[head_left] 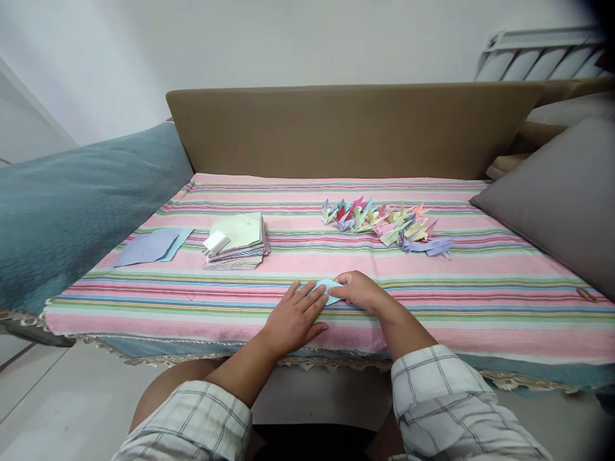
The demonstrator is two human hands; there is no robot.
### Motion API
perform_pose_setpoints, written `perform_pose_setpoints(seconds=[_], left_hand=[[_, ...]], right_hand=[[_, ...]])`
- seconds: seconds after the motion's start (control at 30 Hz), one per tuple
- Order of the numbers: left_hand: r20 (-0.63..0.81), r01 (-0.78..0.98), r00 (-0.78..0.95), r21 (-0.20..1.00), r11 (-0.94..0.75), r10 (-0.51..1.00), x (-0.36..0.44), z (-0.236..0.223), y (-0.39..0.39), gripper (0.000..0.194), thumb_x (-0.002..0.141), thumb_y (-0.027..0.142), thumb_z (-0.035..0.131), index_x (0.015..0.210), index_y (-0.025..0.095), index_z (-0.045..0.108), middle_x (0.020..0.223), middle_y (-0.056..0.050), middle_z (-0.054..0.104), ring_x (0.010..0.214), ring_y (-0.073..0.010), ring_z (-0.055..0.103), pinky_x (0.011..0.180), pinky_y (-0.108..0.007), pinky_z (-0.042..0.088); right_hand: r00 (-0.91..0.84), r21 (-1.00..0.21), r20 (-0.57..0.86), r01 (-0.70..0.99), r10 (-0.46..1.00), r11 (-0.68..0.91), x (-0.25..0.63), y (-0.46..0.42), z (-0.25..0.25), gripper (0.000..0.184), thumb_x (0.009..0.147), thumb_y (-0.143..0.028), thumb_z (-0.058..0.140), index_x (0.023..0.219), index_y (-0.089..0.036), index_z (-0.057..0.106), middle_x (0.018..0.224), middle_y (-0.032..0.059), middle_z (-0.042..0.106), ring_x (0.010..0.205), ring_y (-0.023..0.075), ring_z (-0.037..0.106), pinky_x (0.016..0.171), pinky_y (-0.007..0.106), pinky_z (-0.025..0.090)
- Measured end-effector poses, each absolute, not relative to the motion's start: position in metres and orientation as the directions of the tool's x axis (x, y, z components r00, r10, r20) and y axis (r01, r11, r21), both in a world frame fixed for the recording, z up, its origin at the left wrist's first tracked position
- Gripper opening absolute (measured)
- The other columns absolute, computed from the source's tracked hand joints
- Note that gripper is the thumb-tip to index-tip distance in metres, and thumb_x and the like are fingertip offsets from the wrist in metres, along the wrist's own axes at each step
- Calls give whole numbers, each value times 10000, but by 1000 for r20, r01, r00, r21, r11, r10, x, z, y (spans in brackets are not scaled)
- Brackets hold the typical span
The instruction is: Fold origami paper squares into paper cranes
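A small folded piece of light blue paper [329,290] lies on the striped cloth near the seat's front. My left hand [298,318] rests flat over its left part, fingers stretched out and slightly spread. At the paper's right end, my right hand [359,291] pinches the edge between thumb and fingers. Part of the paper is hidden under the left fingers. Beyond my hands, to the right, sits a cluster of folded paper cranes [384,224] in several colours.
A stack of square paper [245,240] stands to the left, with a small white block [216,242] on it. Farther left lie purple [147,248] and blue sheets. A grey cushion [562,186] is at the right, a brown backrest [346,131] behind.
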State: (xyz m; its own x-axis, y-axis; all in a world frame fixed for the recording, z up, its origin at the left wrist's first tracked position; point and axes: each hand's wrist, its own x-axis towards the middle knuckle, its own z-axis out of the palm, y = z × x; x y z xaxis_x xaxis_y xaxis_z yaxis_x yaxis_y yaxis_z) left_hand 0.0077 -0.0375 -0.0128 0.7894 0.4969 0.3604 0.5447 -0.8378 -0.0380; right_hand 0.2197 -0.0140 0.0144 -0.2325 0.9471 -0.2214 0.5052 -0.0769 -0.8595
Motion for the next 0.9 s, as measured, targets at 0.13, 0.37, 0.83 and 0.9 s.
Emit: perform_pose_setpoints(seconds=[0.13,0.37,0.83,0.9], left_hand=[[386,556,778,-56,-829,496,8,-13,-40,521,892,407,473,1364,201,397,1382,-112,467,1337,-275,335,1116,-546,164],[318,562,795,-63,-825,518,9,-16,-37,548,907,442,421,1382,173,367,1407,-101,437,1313,-273,371,1098,-489,236],[296,577,779,11,-817,553,14,-11,-37,508,878,449,478,1321,200,449,1381,-93,474,1280,-270,410,1083,-488,247],[292,579,770,57,-814,568,14,-9,-36,492,867,438,501,1300,207,466,1376,-88,480,1273,-267,420,1075,-482,263]], right_hand=[[-255,-866,-250,491,934,-98,219,-14,13,198,676,-351,584,626,-161,570,467,-73,436,441,69,367,435,200,251],[-184,-770,-139,638,973,10,213,-13,14,189,702,-340,569,689,-160,622,558,-33,558,530,101,475,490,211,308],[-321,-485,460,690,828,537,228,-51,1,227,847,-156,439,926,-206,646,939,65,662,914,199,581,838,341,449],[-353,-489,437,679,828,548,226,-54,-3,202,837,-155,462,902,-201,648,922,64,655,895,195,582,823,341,456]])
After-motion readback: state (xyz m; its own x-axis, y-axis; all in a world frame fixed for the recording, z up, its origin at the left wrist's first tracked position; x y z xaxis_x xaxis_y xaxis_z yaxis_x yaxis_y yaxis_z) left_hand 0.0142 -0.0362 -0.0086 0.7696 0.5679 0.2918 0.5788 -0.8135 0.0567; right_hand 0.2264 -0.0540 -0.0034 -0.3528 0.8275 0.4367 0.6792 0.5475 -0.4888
